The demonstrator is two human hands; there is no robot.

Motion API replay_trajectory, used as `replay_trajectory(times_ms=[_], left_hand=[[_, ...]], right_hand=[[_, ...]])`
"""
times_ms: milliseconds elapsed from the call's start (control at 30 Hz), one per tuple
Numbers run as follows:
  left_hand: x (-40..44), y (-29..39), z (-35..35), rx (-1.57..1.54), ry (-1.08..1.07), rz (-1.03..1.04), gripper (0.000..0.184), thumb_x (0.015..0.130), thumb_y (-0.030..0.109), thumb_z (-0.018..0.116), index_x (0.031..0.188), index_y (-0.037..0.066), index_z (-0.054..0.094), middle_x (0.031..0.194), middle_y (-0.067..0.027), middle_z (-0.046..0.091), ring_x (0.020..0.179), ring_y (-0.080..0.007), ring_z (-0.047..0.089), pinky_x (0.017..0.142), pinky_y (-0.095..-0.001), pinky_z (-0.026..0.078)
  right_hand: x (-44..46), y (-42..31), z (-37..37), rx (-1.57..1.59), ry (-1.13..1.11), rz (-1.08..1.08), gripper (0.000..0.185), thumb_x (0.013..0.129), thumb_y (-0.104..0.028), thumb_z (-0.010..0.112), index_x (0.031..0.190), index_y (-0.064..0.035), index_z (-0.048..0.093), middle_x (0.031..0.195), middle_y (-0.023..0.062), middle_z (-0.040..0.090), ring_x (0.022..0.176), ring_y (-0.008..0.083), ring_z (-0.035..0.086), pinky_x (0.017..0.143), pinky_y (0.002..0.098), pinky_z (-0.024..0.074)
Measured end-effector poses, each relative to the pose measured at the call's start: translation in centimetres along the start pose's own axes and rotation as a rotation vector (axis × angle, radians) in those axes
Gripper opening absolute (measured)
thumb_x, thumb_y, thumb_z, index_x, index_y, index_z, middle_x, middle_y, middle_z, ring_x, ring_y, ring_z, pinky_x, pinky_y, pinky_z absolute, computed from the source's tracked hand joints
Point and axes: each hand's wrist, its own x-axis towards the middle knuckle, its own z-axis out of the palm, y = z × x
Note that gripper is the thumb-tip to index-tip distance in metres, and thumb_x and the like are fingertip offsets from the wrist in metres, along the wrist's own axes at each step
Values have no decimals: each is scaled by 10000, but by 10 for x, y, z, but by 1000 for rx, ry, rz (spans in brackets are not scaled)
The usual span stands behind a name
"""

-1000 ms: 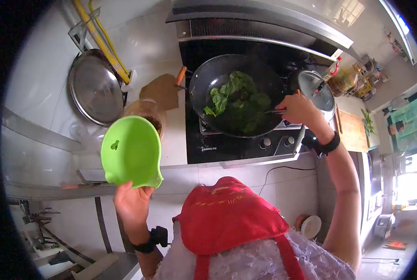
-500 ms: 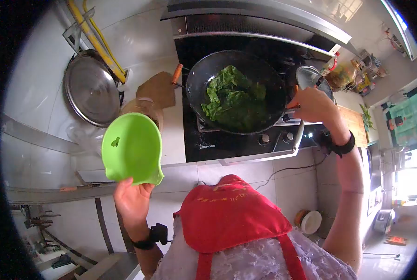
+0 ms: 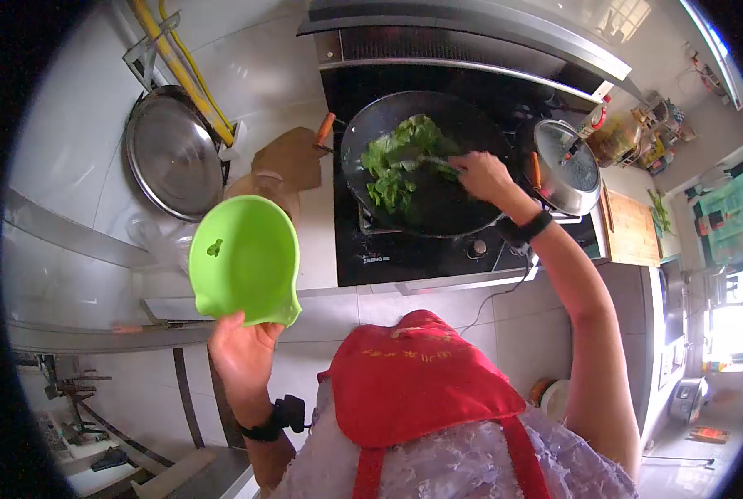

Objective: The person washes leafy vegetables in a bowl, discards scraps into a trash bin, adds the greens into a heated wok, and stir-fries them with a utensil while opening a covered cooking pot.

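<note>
My left hand [image 3: 245, 353] grips the near rim of a green bowl [image 3: 251, 258], which is tilted and has a scrap of leaf stuck inside. Over the black wok [image 3: 463, 204] on the stove, my right hand [image 3: 484, 176] is closed round the handle of a metal utensil [image 3: 440, 162]. The utensil's far end lies among green leaves [image 3: 392, 170], gathered in the left part of the wok. Its working end is partly hidden by the leaves.
Right of the wok, a pot with a glass lid [image 3: 567, 162] sits on the stove [image 3: 371, 262]. A wooden board [image 3: 632, 229] is further right. At the left are a large round metal lid [image 3: 174, 154], a brown board [image 3: 288, 160] and yellow pipes [image 3: 180, 71].
My right hand has moved left from the wok's right edge to above its middle with the utensil. The leaves are bunched further left. My left hand still holds the bowl.
</note>
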Motion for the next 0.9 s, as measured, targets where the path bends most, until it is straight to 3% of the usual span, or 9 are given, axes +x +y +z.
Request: replay_trajectory(times_ms=[133, 233, 267, 400, 433, 500, 600, 700, 900], left_hand=[[-6, 0, -3, -23, 28, 36, 489, 846, 167, 541, 1315, 46, 472, 1259, -112, 566, 1129, -277, 569, 897, -465, 505], [-6, -1, 1, -17, 52, 41, 484, 849, 169, 541, 1312, 47, 474, 1259, -111, 565, 1124, -273, 570, 893, -458, 505], [-6, -2, 2, -17, 57, 39, 482, 851, 170, 541, 1312, 47, 474, 1259, -110, 566, 1120, -271, 571, 888, -453, 508], [-7, -2, 3, 6, -31, 19, 482, 854, 171, 545, 1314, 45, 472, 1258, -113, 568, 1114, -265, 576, 878, -428, 517], [-7, -1, 5, 11, -32, 25, 482, 854, 172, 546, 1313, 45, 473, 1256, -114, 569, 1111, -265, 578, 874, -422, 519], [-8, -1, 3, 9, -19, 28, 482, 853, 172, 547, 1312, 44, 473, 1253, -116, 570, 1106, -265, 582, 867, -417, 522], [-8, -1, -3, -6, 6, 33, 487, 852, 170, 547, 1315, 43, 469, 1252, -118, 570, 1102, -267, 585, 862, -417, 525], [-13, -2, -7, 0, 16, 44, 499, 852, 170, 547, 1326, 45, 460, 1262, -119, 563, 1111, -272, 578, 864, -422, 524], [-14, -7, -6, -6, 2, 43, 518, 854, 167, 544, 1349, 52, 442, 1314, -112, 525, 1169, -276, 535, 907, -445, 493]], right_hand=[[-45, -13, -45, -182, -43, -56, 331, 772, -135, 574, 1060, -196, 724, 920, 126, 721, 835, 349, 699, 763, 435, 575], [-26, -3, -45, -277, -179, 47, 288, 768, -147, 585, 1021, -118, 719, 969, 123, 714, 891, 341, 693, 799, 441, 565], [-23, -6, -39, -228, -116, 63, 255, 776, -163, 584, 974, -69, 713, 1013, 130, 704, 939, 336, 684, 826, 440, 558], [-27, 2, -20, -145, 38, -137, 292, 794, -187, 576, 1040, -140, 725, 1004, 134, 710, 925, 347, 684, 797, 433, 567], [-30, -2, -52, -75, -149, 5, 312, 779, -206, 597, 1061, -180, 729, 987, 142, 708, 943, 333, 680, 813, 431, 563], [-37, 22, -85, -180, -209, -156, 306, 759, -226, 617, 1039, -191, 737, 949, 158, 708, 922, 331, 685, 808, 438, 564], [-60, 15, -125, -327, -270, -202, 268, 746, -226, 624, 976, -176, 751, 906, 156, 710, 858, 348, 691, 761, 461, 570], [-48, 18, -85, -376, -258, -211, 290, 751, -212, 614, 1010, -158, 735, 867, 176, 704, 811, 362, 693, 716, 483, 569], [-104, 30, 27, 5, 21, -83, 389, 832, -194, 567, 1209, -99, 563, 809, 186, 691, 796, 370, 684, 709, 489, 553]])
